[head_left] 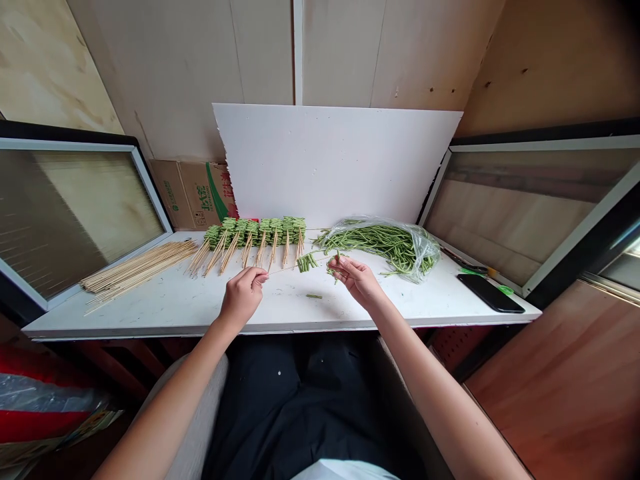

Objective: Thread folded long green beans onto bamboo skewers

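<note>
My left hand [243, 292] is closed in a pinch round the bare end of a thin wooden skewer [280, 270]. Short cut lengths of green bean [307, 263] sit side by side on the skewer's other part, between my hands. My right hand [356, 279] pinches a green bean [336, 259] near the skewer's tip; my fingers partly hide it. Below lies a loose cut piece of bean [314, 296]. Behind my right hand, long green beans [375, 240] spill from a clear plastic bag [425, 248].
Several bundles of filled skewers [270, 227] stand in a row at the back of the white table [200, 313]. Left of them lies a pile of bare skewers [140, 263]. A black phone [490, 293] rests at right. Behind are a cardboard box [193, 193] and a white board [335, 160].
</note>
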The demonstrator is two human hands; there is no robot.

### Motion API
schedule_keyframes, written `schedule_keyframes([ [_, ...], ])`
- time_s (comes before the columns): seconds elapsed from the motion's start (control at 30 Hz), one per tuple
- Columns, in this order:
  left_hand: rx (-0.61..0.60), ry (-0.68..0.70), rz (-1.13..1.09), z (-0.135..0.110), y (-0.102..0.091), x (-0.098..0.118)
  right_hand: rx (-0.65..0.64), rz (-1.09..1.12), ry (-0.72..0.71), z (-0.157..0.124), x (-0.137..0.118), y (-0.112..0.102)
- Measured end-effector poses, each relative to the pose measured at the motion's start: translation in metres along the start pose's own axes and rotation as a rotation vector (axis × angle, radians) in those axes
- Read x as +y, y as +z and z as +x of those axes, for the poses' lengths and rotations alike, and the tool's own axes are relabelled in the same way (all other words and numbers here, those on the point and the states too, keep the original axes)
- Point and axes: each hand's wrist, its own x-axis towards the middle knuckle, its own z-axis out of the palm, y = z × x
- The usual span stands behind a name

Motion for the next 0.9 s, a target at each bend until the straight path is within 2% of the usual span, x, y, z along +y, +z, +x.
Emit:
schedule_keyframes([
  [0.4,-0.072,-0.025,-0.086,-0.001,0.004,0.005,0.02,0.085,0.031,-0.004,0.005,0.01],
  [0.9,-0.064,-0.041,-0.05,-0.001,0.003,0.008,0.056,-0.008,-0.008,-0.005,0.006,0.011],
])
